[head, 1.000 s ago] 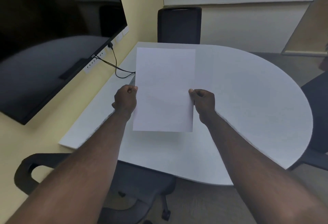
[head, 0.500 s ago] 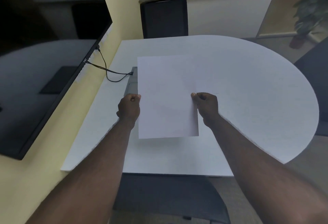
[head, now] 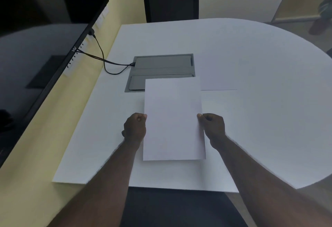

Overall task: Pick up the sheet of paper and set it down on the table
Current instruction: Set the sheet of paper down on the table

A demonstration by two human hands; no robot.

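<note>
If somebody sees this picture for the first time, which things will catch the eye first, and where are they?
First comes the white sheet of paper in the centre, pinched at its edges by the left hand and the right hand over the white table. Behind it a grey panel is set in the tabletop, and a large dark screen fills the left side.

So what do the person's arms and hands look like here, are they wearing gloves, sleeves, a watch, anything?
Nothing is worn that shows. The left hand and right hand are bare, with no gloves, rings or watch in view. Both forearms are bare too, from the wrists back to the picture's lower edge, with no sleeve or cuff in view. No cables, straps or markings show on them.
</note>
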